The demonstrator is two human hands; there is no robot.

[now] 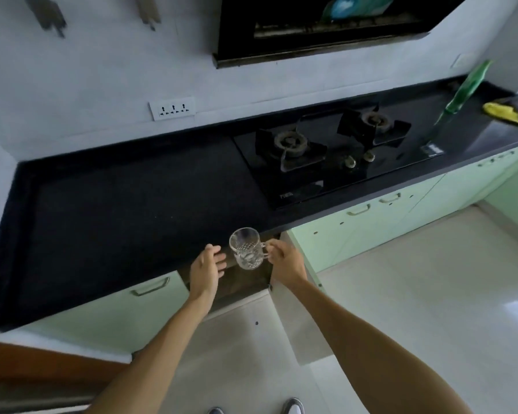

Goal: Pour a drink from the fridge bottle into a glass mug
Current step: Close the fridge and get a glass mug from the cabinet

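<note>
At the upper left of the frame, a white socket strip (172, 108) sits on the pale wall just above the back edge of a black countertop (117, 210), which runs across the picture from left to right. Below the counter, at lower left, a pale green drawer front (150, 297) carries a metal handle.

Near the lower centre, the left hand (205, 268) is held at the counter's front edge with its fingers loosely spread and relaxed. It holds nothing and is just beside the glass mug (246, 248); whether it touches the mug cannot be told. The mug, clear with a cut pattern, is held upright in the air in front of the counter edge, over a dark open cupboard space. The right hand (284, 261) pinches its handle between curled fingers and thumb. Just right of that hand, an open cupboard door (299, 309) swings out over the light tiled floor (416, 294). At the bottom edge two shoe tips (293, 406) show.

Right of centre, a black two-burner gas hob (326, 153) lies on the counter, under a dark range hood (326, 22) at the top. Further right a green bottle (458, 97), blurred, stands on the counter, and near it at the far right lies a yellow cloth (504, 113).
</note>
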